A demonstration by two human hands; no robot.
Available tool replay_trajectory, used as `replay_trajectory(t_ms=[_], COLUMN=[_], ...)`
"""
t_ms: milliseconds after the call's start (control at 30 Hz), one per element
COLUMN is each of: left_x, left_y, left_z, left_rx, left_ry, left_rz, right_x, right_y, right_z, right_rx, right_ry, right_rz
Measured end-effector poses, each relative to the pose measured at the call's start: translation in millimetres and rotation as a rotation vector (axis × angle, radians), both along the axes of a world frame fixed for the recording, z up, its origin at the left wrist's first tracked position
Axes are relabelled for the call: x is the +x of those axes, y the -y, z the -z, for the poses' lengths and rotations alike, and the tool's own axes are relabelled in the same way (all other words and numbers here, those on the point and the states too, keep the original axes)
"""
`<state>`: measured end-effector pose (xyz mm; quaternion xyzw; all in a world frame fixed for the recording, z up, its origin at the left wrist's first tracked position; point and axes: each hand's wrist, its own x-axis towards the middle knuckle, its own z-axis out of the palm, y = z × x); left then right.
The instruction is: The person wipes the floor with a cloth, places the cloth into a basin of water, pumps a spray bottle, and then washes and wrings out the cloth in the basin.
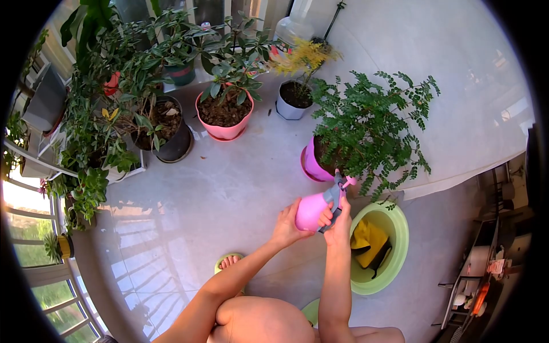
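Observation:
A pink spray bottle [310,212] with a grey head is held between my two hands, tilted with its nozzle toward a leafy green plant [374,128]. My left hand [287,223] wraps around the bottom of the bottle. Around the grey handle my right hand [338,222] is closed, its fingers at the trigger. The plant grows in a purple pot [311,160] just beyond the nozzle, and its leaves hide part of the pot. Whether any spray is coming out cannot be seen.
A light green bucket [402,251] with a yellow and black cloth [370,243] inside stands right of my right arm. A pink pot [226,132], a black pot [174,146] and a white pot [293,111] line the back. Dense plants [86,126] fill the left; shelves [480,268] stand right.

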<state>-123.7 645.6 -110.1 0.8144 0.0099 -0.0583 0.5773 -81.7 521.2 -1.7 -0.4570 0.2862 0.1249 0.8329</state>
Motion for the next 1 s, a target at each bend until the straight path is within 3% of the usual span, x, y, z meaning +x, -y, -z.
replay_trajectory(t_ms=[467, 733, 800, 1000], left_x=[-2.4, -7.0, -9.0, -3.5], left_y=[7.3, -0.3, -2.3, -17.6], left_z=[-7.6, 8.6, 11.6, 21.0], left_rx=[-0.021, -0.083, -0.076, -0.134], left_ry=[-0.013, 0.038, 0.061, 0.131], left_rz=[0.052, -0.063, -0.11, -0.249], right_x=[-8.4, -19.4, -21.5, -20.0], right_y=[7.2, -18.1, -27.4, -47.3], right_z=[-7.7, -7.4, -4.4, -1.8], right_rx=[-0.04, -0.015, -0.242, -0.411], right_ry=[0.028, 0.06, 0.129, 0.248], right_rz=[0.031, -0.04, -0.197, -0.337])
